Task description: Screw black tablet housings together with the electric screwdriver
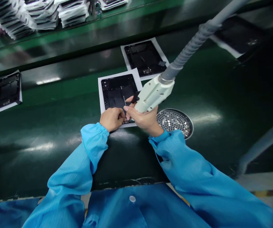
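In the head view, a black tablet-like panel (114, 90) lies on a white sheet (136, 76) in front of me. My right hand (144, 119) is wrapped round the body of a pale green electric screwdriver (154, 93), tilted with its tip down at the panel's lower edge. A grey ribbed hose or cable sleeve (186, 57) runs from its top end to the upper right. Beside the tip, my left hand (113, 118) rests on the lower edge of panel and sheet. Its thumb and fingers are pinched together; whatever is between them is hidden.
A round perforated metal dish (175, 122) with small shiny pieces stands right of my right hand. More panels on white sheets lie behind (144, 57), far left (7, 89) and far right (241, 34). Stacks of sheeted panels (72, 12) fill the raised shelf.
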Action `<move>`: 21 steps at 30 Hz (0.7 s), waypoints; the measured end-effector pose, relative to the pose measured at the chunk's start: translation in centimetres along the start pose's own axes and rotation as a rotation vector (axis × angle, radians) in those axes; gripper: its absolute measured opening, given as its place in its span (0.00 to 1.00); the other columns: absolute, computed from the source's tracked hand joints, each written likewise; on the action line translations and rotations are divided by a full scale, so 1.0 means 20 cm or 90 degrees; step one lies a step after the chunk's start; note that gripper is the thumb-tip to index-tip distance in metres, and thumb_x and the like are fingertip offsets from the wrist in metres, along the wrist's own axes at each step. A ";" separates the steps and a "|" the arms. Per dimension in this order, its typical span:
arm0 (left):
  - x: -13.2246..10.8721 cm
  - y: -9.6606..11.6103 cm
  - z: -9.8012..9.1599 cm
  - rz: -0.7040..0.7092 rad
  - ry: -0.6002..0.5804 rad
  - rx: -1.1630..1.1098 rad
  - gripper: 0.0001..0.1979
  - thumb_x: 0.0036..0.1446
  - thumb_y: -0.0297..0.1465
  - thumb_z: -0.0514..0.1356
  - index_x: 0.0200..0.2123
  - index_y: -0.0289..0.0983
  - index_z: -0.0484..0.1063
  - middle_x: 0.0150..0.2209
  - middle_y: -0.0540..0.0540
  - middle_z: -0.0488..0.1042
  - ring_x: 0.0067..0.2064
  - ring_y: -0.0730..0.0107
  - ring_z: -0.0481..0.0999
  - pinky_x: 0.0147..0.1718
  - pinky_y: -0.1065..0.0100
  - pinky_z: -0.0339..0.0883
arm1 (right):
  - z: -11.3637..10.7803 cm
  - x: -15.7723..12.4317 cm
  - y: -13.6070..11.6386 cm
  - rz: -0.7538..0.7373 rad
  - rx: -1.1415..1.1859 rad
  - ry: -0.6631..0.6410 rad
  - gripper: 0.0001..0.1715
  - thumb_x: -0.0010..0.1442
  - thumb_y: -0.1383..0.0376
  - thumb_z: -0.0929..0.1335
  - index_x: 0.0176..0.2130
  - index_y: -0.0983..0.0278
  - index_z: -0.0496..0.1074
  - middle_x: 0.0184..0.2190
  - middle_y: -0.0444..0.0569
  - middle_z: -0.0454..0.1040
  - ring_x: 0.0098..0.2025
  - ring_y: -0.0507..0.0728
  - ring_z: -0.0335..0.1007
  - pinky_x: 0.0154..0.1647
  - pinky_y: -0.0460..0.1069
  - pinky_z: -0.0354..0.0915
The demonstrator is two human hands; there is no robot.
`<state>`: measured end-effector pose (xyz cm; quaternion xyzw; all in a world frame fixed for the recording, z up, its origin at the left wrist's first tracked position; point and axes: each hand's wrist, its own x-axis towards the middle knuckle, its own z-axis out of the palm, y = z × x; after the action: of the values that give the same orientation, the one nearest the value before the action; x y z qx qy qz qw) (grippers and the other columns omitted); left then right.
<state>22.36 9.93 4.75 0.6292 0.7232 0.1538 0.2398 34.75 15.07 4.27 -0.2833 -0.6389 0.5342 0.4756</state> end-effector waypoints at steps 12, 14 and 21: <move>0.01 -0.04 0.00 0.041 0.002 -0.046 0.03 0.51 0.30 0.64 0.28 0.36 0.77 0.25 0.49 0.75 0.28 0.71 0.72 0.28 0.70 0.60 | 0.02 0.01 0.00 -0.023 0.017 0.041 0.16 0.48 0.70 0.71 0.39 0.63 0.71 0.16 0.37 0.67 0.18 0.51 0.65 0.21 0.48 0.66; 0.01 -0.06 0.00 0.058 0.005 -0.079 0.05 0.52 0.31 0.66 0.27 0.35 0.77 0.24 0.50 0.75 0.26 0.74 0.70 0.28 0.72 0.60 | -0.02 0.03 -0.05 -0.033 0.014 0.042 0.15 0.48 0.71 0.71 0.39 0.63 0.71 0.15 0.36 0.67 0.15 0.51 0.64 0.19 0.48 0.65; -0.01 -0.11 0.02 0.079 0.098 -0.108 0.06 0.51 0.31 0.67 0.27 0.35 0.78 0.24 0.50 0.73 0.24 0.78 0.67 0.27 0.73 0.60 | -0.36 0.08 -0.19 -0.149 0.066 0.156 0.10 0.47 0.71 0.74 0.30 0.62 0.71 0.12 0.36 0.64 0.12 0.50 0.61 0.15 0.47 0.63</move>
<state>20.84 9.31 3.33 0.6365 0.6835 0.2768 0.2260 41.13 18.45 8.22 -0.2453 -0.5766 0.4689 0.6225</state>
